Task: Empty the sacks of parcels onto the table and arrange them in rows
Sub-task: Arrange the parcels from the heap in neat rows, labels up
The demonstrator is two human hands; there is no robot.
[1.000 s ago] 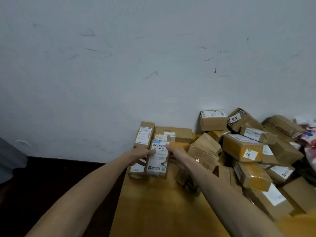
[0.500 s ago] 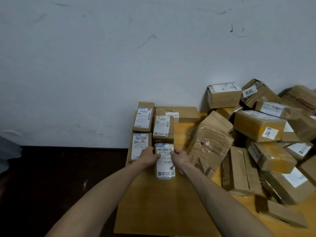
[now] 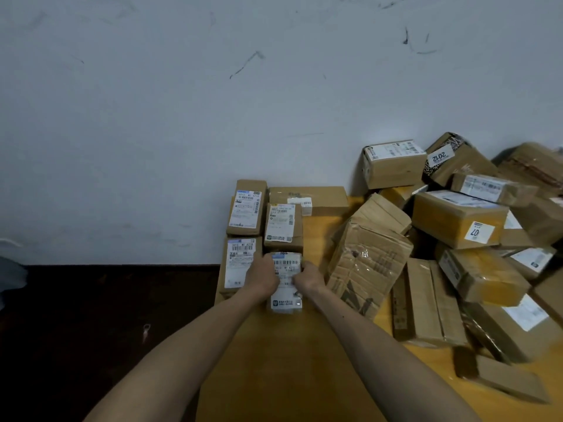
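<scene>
Held: small parcel [image 3: 285,281] flat on tabletop [image 3: 274,376], touching row ahead, at front of second column. left grip [image 3: 262,278] and right grip [image 3: 309,277] clamped on its sides. Risk: hard shove skews neighbours; leaning creased box [image 3: 368,263] just beside may slump onto row.

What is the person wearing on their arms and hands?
Nothing that shows. The left hand and right hand have no gloves or rings. Both forearms are bare, with no sleeves, watch or bracelet in view.

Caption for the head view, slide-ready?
Left hand and right hand grip a labelled parcel beside aligned boxes on the table.
</scene>
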